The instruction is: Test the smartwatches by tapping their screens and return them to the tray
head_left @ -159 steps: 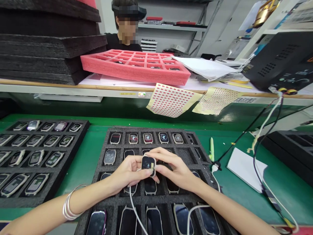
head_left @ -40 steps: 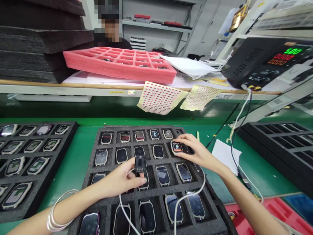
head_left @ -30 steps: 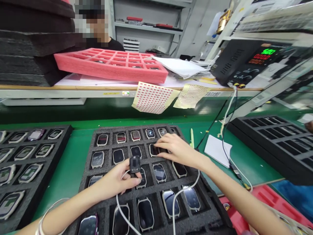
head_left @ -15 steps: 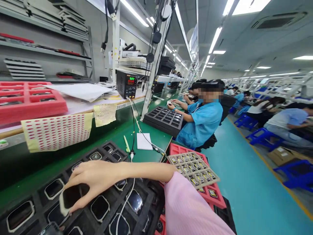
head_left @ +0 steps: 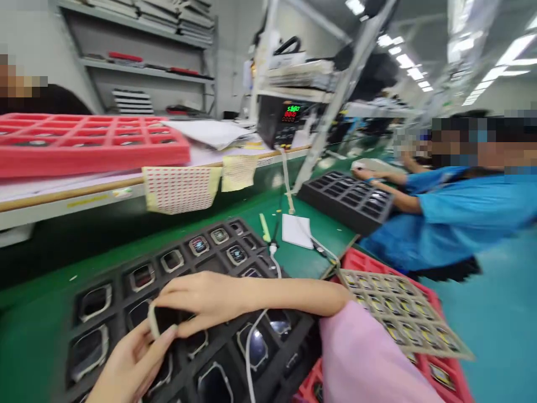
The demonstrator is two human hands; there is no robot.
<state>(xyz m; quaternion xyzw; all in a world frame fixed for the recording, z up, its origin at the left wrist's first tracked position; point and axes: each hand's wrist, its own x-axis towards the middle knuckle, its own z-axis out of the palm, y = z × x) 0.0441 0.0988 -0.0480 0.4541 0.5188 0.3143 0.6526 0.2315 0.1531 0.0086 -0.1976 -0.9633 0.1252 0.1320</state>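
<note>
Both hands meet at a smartwatch body with a dark screen and a pale frame. My right hand reaches across from the right in a pink sleeve, its fingers closed round the watch's far side. My left hand comes up from the bottom edge, thumb and fingers gripping the near side. The watch is held just above a black foam tray, whose compartments hold several similar watch bodies. A few of those, such as the watch at the back, have lit screens.
A white cable crosses the tray. Behind lie a white pad and a green pen. At right, a beige tray of small parts rests on a red tray. A power supply stands on the shelf. A co-worker in blue sits at right.
My left hand has come in from below and taken hold of the watch that my right hand holds. The camera view has turned left, so the scene sits further right.
</note>
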